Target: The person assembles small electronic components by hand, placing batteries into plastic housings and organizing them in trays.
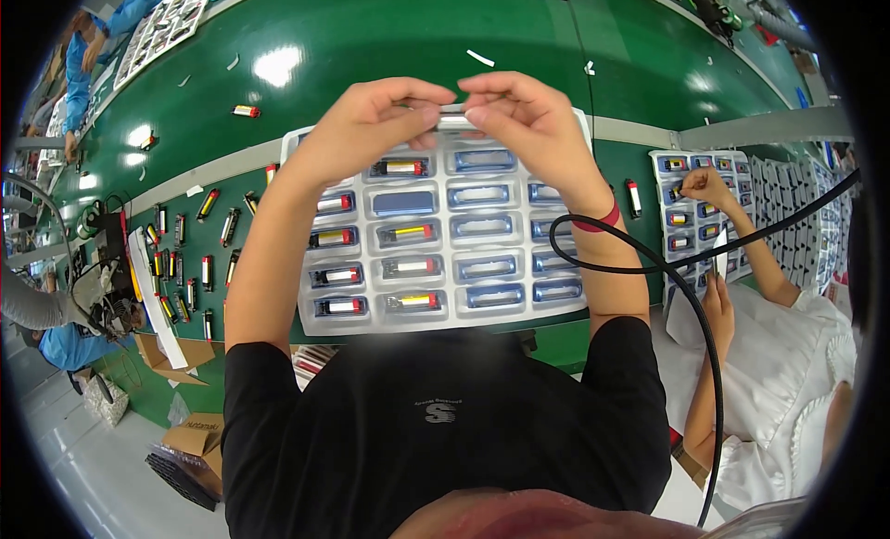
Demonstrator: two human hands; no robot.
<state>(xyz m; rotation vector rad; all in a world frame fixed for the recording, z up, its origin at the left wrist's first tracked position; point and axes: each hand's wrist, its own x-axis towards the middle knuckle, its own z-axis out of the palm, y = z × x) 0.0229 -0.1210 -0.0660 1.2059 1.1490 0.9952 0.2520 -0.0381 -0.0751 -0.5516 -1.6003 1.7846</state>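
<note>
My left hand (375, 122) and my right hand (528, 122) meet over the far edge of a white compartment tray (443, 261). Both are closed, pinching the two ends of a small, pale, shiny piece (452, 122) whose exact kind I cannot make out. In the tray's two left columns lie small battery-like cylinders (408, 233) with red ends and yellow or white bodies. One compartment there shows a plain blue face (404, 203). Blue casings (471, 298) with long window openings fill the two right columns. My forearms cover parts of the outer columns.
Loose cylinders (207, 272) are scattered left of the tray, one more (246, 111) farther off. A cardboard box (181, 358) stands lower left. A black cable (681, 289) loops across my right forearm in view. On the right, a co-worker's hand (706, 187) reaches over another tray (680, 233).
</note>
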